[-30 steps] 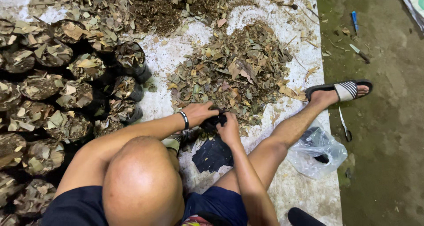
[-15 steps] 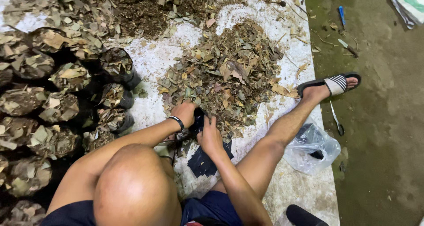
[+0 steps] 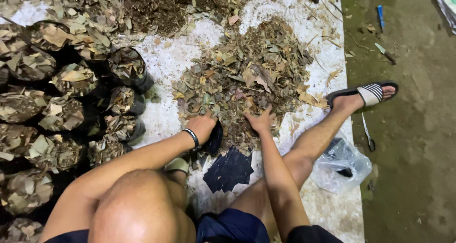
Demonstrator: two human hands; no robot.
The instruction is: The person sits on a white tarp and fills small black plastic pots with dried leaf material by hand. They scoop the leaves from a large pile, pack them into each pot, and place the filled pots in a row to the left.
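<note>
A heap of dry leaf litter [image 3: 247, 76] lies on a white sheet [image 3: 166, 57] in front of me. At the heap's near edge, my left hand [image 3: 202, 126], with a dark band on the wrist, grips the rim of a small black bag [image 3: 214, 139]. Just to the right, my right hand [image 3: 260, 121] rests on the leaves with fingers spread and holds nothing. A stack of flat black bags [image 3: 230, 169] lies between my legs.
Rows of black bags filled with leaves [image 3: 61, 110] stand at the left. Dark soil [image 3: 152, 5] is piled at the top. My sandalled foot [image 3: 368, 93] reaches the sheet's right edge, beside a clear plastic bag [image 3: 344, 164]. Bare ground with a blue pen [image 3: 381, 12] lies further right.
My right hand has left the black bag and moved onto the leaf heap, fingers now spread. My left hand stays on the bag.
</note>
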